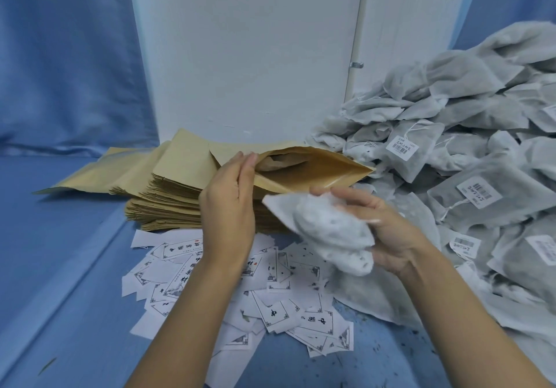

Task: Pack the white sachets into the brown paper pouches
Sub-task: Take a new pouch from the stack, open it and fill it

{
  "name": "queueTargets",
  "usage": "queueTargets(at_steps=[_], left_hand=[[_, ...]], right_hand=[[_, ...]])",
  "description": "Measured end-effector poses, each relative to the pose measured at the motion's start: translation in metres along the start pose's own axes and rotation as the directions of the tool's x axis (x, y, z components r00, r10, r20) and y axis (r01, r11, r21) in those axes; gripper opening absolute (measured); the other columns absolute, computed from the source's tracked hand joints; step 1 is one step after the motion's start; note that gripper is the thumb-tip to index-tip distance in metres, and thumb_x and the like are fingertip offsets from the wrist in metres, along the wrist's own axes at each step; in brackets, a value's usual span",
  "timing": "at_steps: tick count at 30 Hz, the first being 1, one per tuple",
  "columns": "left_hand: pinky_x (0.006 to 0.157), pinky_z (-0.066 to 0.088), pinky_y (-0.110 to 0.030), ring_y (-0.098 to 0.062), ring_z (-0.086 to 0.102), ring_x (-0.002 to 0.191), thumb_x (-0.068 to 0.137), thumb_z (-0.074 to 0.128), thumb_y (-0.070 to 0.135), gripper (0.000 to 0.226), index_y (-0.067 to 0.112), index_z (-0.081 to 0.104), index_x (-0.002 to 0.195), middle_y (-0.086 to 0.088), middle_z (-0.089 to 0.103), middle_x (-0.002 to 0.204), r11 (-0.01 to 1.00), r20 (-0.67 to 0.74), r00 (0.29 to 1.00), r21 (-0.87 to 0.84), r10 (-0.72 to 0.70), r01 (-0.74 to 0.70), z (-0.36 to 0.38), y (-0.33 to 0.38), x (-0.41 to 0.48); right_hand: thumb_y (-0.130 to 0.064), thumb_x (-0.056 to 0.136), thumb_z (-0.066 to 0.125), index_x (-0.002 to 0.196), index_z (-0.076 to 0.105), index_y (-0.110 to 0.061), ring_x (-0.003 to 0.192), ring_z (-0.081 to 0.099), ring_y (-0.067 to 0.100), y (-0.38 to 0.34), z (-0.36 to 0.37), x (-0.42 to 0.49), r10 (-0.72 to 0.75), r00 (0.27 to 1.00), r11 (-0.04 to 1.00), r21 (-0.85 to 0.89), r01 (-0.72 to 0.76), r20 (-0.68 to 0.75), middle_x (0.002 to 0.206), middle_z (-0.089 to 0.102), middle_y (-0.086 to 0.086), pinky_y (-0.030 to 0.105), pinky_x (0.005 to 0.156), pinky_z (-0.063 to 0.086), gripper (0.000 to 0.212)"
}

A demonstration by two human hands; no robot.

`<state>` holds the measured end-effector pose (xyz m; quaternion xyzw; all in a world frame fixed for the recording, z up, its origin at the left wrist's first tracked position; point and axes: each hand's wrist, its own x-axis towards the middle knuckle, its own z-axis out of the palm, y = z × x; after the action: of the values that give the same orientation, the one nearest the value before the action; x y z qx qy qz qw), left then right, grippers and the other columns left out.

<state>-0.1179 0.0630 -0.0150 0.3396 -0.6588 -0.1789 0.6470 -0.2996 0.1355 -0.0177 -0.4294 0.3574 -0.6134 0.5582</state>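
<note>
I have both hands in sight over the blue cloth (60, 267). The left hand (228, 204) stands upright at the left end of the open pouch (316, 165), fingers nearly straight. The rim seems pinched between thumb and fingers, though the back of the hand hides the contact, so I give that as likely rather than certain. From that grip the pouch runs off to the right, its mouth gaping towards me and brown paper showing inside. The right hand (388, 237) is curled around a crumpled bundle of white sachets (328, 234), thumb on top and fingers beneath. The bundle sits just below the pouch's lower lip, near the mouth but still outside it, and its free corner points towards the left hand. Behind the left grip and lower down lies the stack of flat pouches (168, 195), fanned out to the left. Past the right hand, on its outer side, the heap of sachets (481, 147) climbs high, some with barcode stickers. Under both wrists, printed slips (285, 306) lie scattered on the cloth. A white panel (246, 56) stands behind the pouch.
</note>
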Motion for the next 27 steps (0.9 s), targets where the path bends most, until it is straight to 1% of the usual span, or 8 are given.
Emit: queueTargets(at_steps=[4, 10, 12, 14, 17, 22, 25, 27], left_hand=[[0.096, 0.042, -0.018, -0.014, 0.058, 0.115, 0.098, 0.048, 0.019, 0.028, 0.007, 0.066, 0.116, 0.012, 0.056, 0.111, 0.999, 0.030, 0.999, 0.021, 0.043, -0.043, 0.001, -0.001, -0.001], [0.098, 0.037, -0.015, -0.006, 0.050, 0.117, 0.097, 0.050, 0.015, 0.027, 0.007, 0.066, 0.116, 0.005, 0.061, 0.117, 0.992, 0.092, 0.992, 0.077, 0.091, -0.098, 0.005, -0.007, -0.006], [0.100, 0.039, -0.020, -0.007, 0.051, 0.119, 0.097, 0.049, 0.017, 0.028, 0.007, 0.066, 0.116, -0.003, 0.065, 0.118, 0.993, 0.097, 0.991, 0.067, 0.093, -0.099, 0.005, -0.007, -0.007], [0.100, 0.042, -0.025, -0.009, 0.053, 0.118, 0.097, 0.048, 0.020, 0.029, 0.007, 0.067, 0.115, -0.005, 0.066, 0.117, 0.993, 0.084, 0.992, 0.061, 0.091, -0.096, 0.007, -0.005, -0.009], [0.097, 0.043, -0.023, -0.011, 0.057, 0.115, 0.096, 0.049, 0.021, 0.029, 0.007, 0.068, 0.112, -0.005, 0.068, 0.114, 0.993, 0.035, 0.994, 0.057, 0.102, -0.104, 0.011, 0.000, -0.011], [0.096, 0.044, -0.026, -0.018, 0.060, 0.114, 0.095, 0.050, 0.019, 0.027, 0.007, 0.070, 0.109, -0.005, 0.069, 0.112, 0.986, 0.032, 0.992, 0.106, 0.124, -0.127, 0.015, 0.004, -0.014], [0.098, 0.044, -0.030, -0.020, 0.059, 0.116, 0.094, 0.048, 0.021, 0.030, 0.007, 0.070, 0.109, -0.005, 0.068, 0.114, 0.982, 0.063, 0.989, 0.125, 0.134, -0.141, 0.015, 0.004, -0.015], [0.097, 0.043, -0.028, -0.019, 0.060, 0.115, 0.094, 0.049, 0.021, 0.029, 0.007, 0.070, 0.108, -0.005, 0.069, 0.114, 0.983, 0.050, 0.990, 0.128, 0.128, -0.134, 0.013, 0.002, -0.013]], right_hand=[[0.001, 0.065, 0.063, 0.090, 0.076, -0.005, 0.073, 0.070, 0.021, -0.008, 0.009, 0.006, 0.035, 0.993, 0.999, 0.032, -0.032, -0.112, 0.093, 0.073, 0.016, 0.027, 0.062, 0.060, 0.029], [-0.006, 0.078, 0.072, 0.072, 0.079, -0.018, 0.070, 0.066, 0.020, -0.009, 0.025, 0.011, -0.128, 0.855, 0.960, -0.278, -0.020, -0.502, 0.082, 0.075, 0.007, 0.030, 0.063, 0.055, 0.015], [-0.014, 0.077, 0.076, 0.068, 0.078, -0.025, 0.072, 0.067, 0.018, -0.015, 0.029, 0.011, -0.257, 0.799, 0.874, -0.484, -0.048, -0.543, 0.074, 0.075, 0.000, 0.032, 0.067, 0.054, 0.014], [-0.020, 0.077, 0.075, 0.064, 0.076, -0.025, 0.069, 0.065, 0.017, -0.022, 0.033, 0.016, -0.408, 0.752, 0.684, -0.719, -0.124, -0.518, 0.067, 0.072, 0.001, 0.031, 0.067, 0.053, 0.014], [-0.019, 0.081, 0.067, 0.065, 0.068, 0.001, 0.056, 0.044, 0.020, -0.026, 0.042, 0.035, -0.517, 0.707, 0.465, -0.852, -0.241, -0.482, 0.056, 0.053, 0.017, 0.033, 0.049, 0.035, 0.025], [-0.006, 0.089, 0.051, 0.068, 0.048, -0.004, 0.063, 0.043, 0.021, -0.016, 0.053, 0.067, -0.371, 0.614, 0.768, -0.602, -0.219, -0.697, 0.065, 0.046, 0.006, 0.026, 0.048, 0.029, 0.021], [-0.009, 0.096, 0.042, 0.089, 0.061, 0.001, 0.094, 0.058, 0.032, -0.012, 0.059, 0.079, -0.302, 0.747, 0.723, -0.653, -0.226, -0.593, 0.093, 0.062, 0.017, 0.032, 0.074, 0.043, 0.023], [-0.008, 0.098, 0.037, 0.089, 0.059, 0.003, 0.099, 0.054, 0.035, -0.012, 0.063, 0.076, -0.230, 0.849, 0.528, -0.794, -0.301, -0.475, 0.095, 0.059, 0.019, 0.034, 0.078, 0.038, 0.026]])
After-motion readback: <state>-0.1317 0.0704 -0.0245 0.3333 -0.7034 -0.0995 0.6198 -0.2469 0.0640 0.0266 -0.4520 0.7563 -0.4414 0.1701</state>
